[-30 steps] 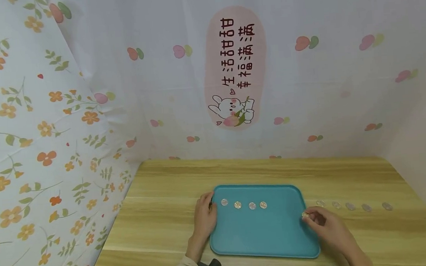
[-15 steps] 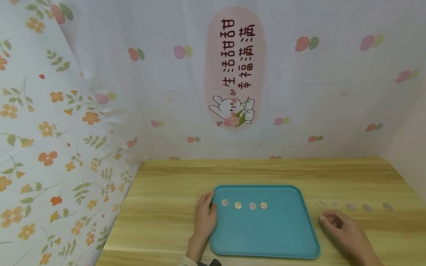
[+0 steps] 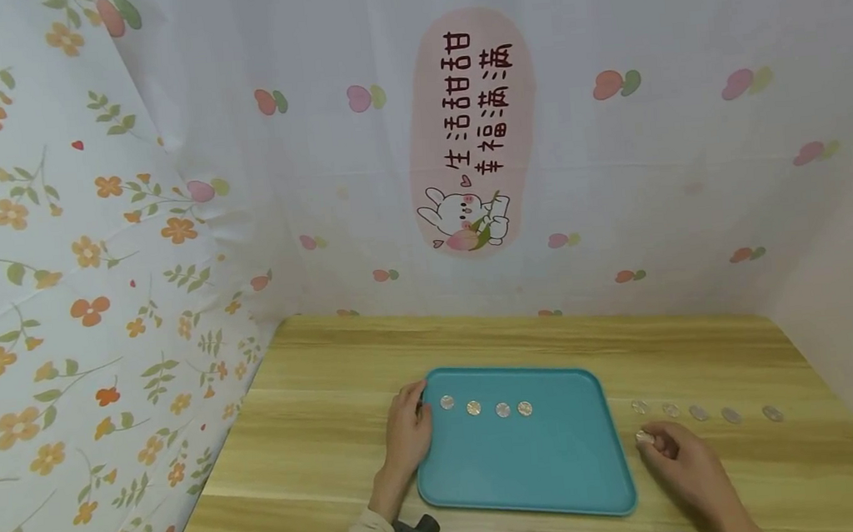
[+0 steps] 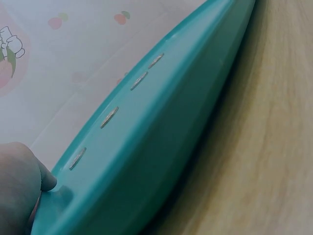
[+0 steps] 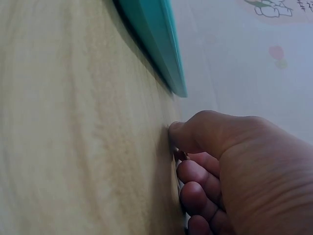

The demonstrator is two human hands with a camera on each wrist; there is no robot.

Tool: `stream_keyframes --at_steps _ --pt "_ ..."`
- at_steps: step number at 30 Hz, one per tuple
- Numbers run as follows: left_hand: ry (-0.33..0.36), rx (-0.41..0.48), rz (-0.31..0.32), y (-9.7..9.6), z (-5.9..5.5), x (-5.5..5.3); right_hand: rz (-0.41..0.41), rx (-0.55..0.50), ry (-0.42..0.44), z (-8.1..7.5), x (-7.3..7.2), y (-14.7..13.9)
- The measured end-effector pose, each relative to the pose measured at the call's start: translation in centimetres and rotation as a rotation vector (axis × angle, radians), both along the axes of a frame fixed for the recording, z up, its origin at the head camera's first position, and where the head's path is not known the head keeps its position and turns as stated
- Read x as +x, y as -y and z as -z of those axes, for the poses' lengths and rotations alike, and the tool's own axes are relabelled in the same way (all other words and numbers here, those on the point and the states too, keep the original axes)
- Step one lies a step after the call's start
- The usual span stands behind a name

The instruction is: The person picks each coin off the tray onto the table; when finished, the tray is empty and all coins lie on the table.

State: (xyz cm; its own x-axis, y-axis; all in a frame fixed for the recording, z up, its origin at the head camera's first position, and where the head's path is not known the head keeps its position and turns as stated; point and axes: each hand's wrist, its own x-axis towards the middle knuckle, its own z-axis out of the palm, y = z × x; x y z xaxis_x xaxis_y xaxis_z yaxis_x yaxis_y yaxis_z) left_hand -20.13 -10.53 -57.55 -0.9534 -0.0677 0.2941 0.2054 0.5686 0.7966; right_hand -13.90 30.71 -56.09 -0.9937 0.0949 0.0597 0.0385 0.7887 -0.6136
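Observation:
A teal tray [image 3: 525, 467] lies on the wooden table. My left hand [image 3: 408, 439] grips its left rim, and in the left wrist view the thumb [image 4: 48, 178] bends over the edge. Several coins, silvery and golden, lie in a row on the tray, among them a silvery coin [image 3: 447, 402] nearest that hand. Just right of the tray, my right hand [image 3: 684, 463] pinches a coin [image 3: 643, 436] low at the tabletop. In the right wrist view the thumb [image 5: 188, 132] touches down by the wood, the other fingers curl, and the coin is mostly hidden.
Another row of coins runs along the table to the right, from a coin [image 3: 639, 407] just beyond my right hand to a farther coin [image 3: 772, 413]. A printed curtain [image 3: 359, 179] hangs behind and left of the table [image 3: 317, 408].
My right hand has moved right with the coin, from over the tray's right rim down to the table beside it. My left hand and the coins on the tray stay put.

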Motion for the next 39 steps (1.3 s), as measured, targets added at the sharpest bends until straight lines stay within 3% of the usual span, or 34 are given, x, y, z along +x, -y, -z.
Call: stream_keyframes --at_steps 14,26,28,34,39 --pt "0.008 -0.010 -0.010 0.3 0.1 0.0 -0.006 0.013 -0.067 0.0 -0.2 0.4" --pt "0.019 -0.015 0.009 -0.1 0.6 -0.3 0.046 -0.052 0.092 -0.7 0.2 -0.1" --pt "0.023 -0.017 0.008 -0.3 0.6 -0.3 0.022 -0.046 0.050 -1.1 0.1 -0.1" --pt "0.021 0.000 0.004 -0.2 0.2 -0.1 -0.108 -0.039 -0.184 -2.5 -1.2 1.4" --pt "0.006 -0.014 -0.001 0.1 0.3 -0.2 -0.193 -0.071 -0.196 -4.2 -2.8 5.2"
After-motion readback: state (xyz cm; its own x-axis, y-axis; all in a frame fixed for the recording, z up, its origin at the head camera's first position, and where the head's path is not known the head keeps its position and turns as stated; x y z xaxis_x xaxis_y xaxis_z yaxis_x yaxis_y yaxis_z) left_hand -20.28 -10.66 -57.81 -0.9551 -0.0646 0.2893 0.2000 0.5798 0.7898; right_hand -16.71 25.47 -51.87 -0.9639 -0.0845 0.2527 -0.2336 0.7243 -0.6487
